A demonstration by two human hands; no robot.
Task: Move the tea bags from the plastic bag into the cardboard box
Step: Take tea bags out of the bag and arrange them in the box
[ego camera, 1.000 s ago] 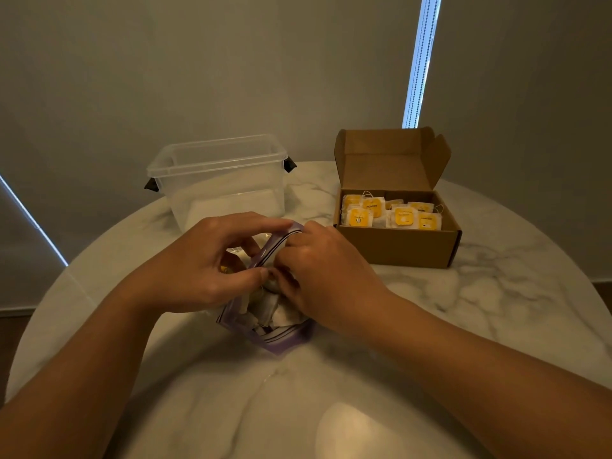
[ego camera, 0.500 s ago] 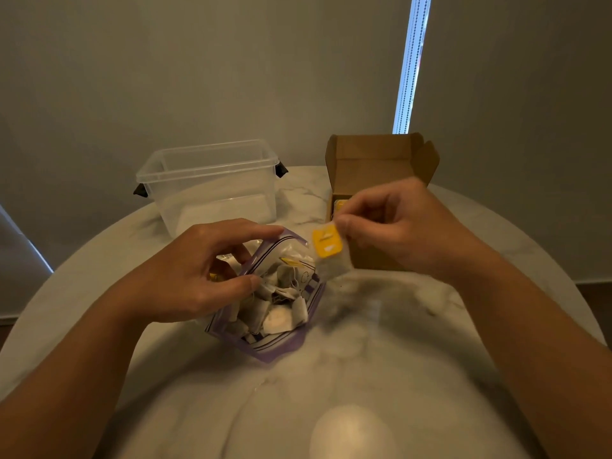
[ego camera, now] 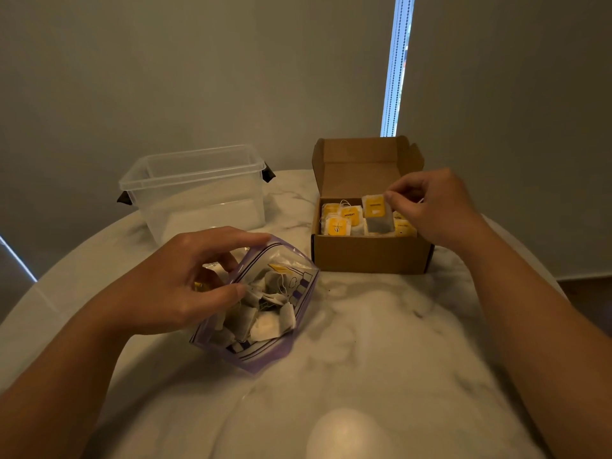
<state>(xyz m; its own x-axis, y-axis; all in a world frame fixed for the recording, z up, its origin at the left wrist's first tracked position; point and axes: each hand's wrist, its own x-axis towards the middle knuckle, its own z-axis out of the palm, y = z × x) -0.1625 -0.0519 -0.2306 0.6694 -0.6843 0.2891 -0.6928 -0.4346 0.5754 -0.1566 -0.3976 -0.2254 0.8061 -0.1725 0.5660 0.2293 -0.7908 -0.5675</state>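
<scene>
Left hand grips the mouth of one plastic bag heaped with uncountable tea bags; right hand pinches one tea bag over one open cardboard box holding at least four more, beside one clear tub.

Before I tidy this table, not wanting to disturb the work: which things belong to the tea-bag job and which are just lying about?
In the job: plastic bag, gripped by the left hand; tea bag, pinched by the right hand; cardboard box.
Lying about: clear plastic tub.
</scene>
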